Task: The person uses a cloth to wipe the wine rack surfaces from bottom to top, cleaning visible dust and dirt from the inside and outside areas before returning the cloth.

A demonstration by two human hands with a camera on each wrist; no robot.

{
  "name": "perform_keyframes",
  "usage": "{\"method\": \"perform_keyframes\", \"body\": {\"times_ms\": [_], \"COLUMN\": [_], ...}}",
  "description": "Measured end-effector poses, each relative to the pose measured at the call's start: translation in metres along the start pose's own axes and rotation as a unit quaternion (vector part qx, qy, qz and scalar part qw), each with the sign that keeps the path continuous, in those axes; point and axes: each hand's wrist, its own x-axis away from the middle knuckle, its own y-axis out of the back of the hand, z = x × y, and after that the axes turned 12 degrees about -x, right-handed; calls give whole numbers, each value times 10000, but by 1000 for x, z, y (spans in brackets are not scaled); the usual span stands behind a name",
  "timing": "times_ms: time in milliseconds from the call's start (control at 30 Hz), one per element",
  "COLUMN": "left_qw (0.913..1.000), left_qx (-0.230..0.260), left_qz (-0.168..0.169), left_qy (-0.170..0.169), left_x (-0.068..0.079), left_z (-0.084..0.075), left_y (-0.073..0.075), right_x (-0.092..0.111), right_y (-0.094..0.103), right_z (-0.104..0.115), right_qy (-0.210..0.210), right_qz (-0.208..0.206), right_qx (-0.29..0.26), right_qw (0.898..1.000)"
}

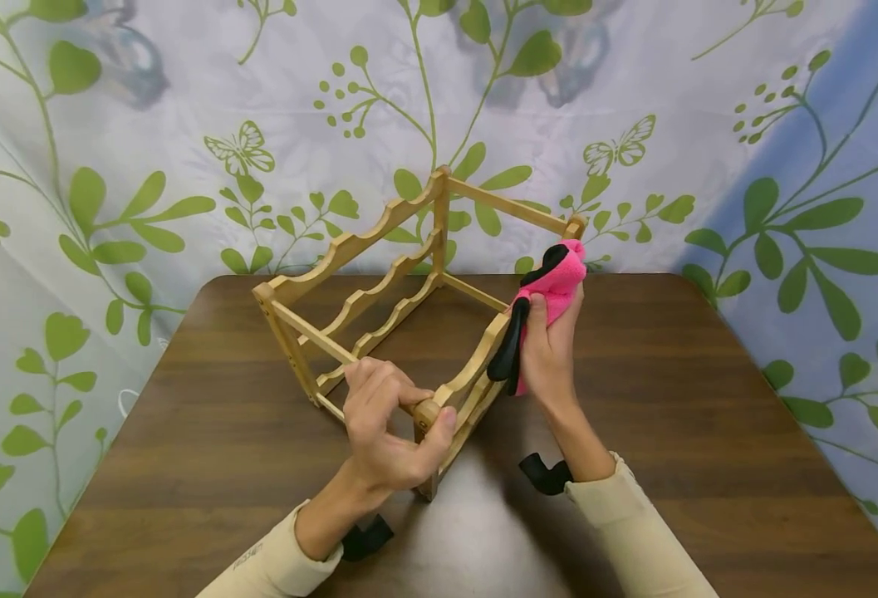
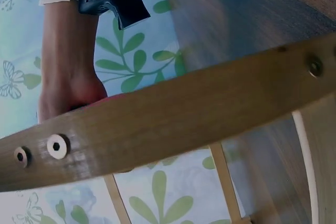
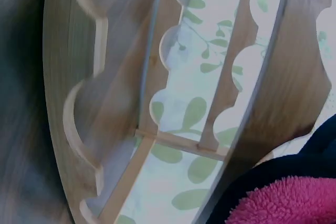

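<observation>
A wooden rack [image 1: 314, 332] sits on a brown table [image 1: 708, 415], its long wavy rails [image 1: 476, 363] slanting away toward far right. The left hand [image 1: 389, 428] curls round its near corner; the right hand [image 1: 551, 353] pinches a pink-and-black cloth [image 1: 561, 281].

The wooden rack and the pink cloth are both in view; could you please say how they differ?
The wooden rack is a pale, open frame with wavy rails; the pink cloth has black parts and looks soft and bunched. The wooden rack is much larger than the pink cloth. The left hand grips the wooden rack, while the right hand holds the pink cloth. Both are in hand.
</observation>
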Motion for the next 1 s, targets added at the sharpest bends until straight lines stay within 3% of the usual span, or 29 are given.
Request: {"method": "perform_keyframes", "body": {"times_ms": [367,667,833,1000], "left_qw": [9985,9920,9881,9885], "left_qx": [454,1099,1330,1345], "left_qz": [-133,-214,-215,-182], "left_qy": [262,589,742,661], "left_x": [-3,-2,-4,-4], "left_z": [10,20,26,32], "left_y": [5,11,14,16], "right_x": [-8,-24,-22,-17], "right_y": [-2,16,17,15], "right_z": [7,3,5,7], "right_qy": [-149,-269,-369,-312], "right_qz": [-446,-1277,-1401,-1383], "right_qx": [650,877,1145,880], "right_qw": [9968,9876,9828,9860]}}
